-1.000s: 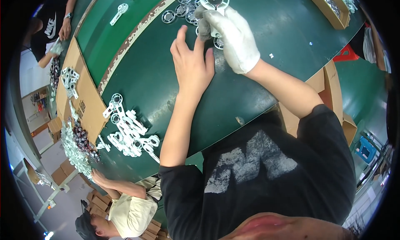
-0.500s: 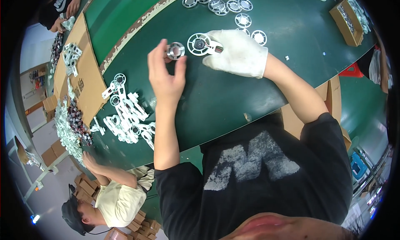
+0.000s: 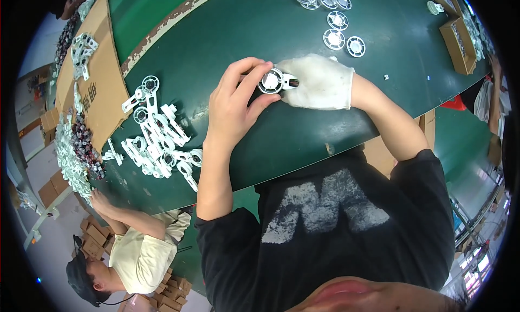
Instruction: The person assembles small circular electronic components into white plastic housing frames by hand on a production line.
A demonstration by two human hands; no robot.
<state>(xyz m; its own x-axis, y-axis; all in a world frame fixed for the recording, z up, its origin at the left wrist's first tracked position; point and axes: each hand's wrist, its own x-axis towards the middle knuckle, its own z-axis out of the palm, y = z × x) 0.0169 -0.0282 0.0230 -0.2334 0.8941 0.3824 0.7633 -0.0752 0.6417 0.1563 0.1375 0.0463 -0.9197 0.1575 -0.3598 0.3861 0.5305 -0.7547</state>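
My right hand (image 3: 319,83), in a white glove, is closed around a white plastic part (image 3: 292,78) with a dark slot in its short arm. A round spoked cover (image 3: 270,81) with a pale centre sits over the part's round head. My bare left hand (image 3: 235,98) grips this cover by its rim, thumb below and fingers above. The two hands meet over the middle of the green table. Glove and fingers hide much of the part.
Spoked covers (image 3: 337,20) lie at the far side. White arm-shaped parts (image 3: 157,138) are heaped at the left, beside a cardboard sheet (image 3: 100,90) and piles of small parts (image 3: 73,155). A co-worker (image 3: 132,247) reaches in at lower left. An open box (image 3: 458,45) stands far right.
My left hand has moved right and brought the cover onto the round head of the white part. My right hand still grips that part. The whole view has shifted slightly.
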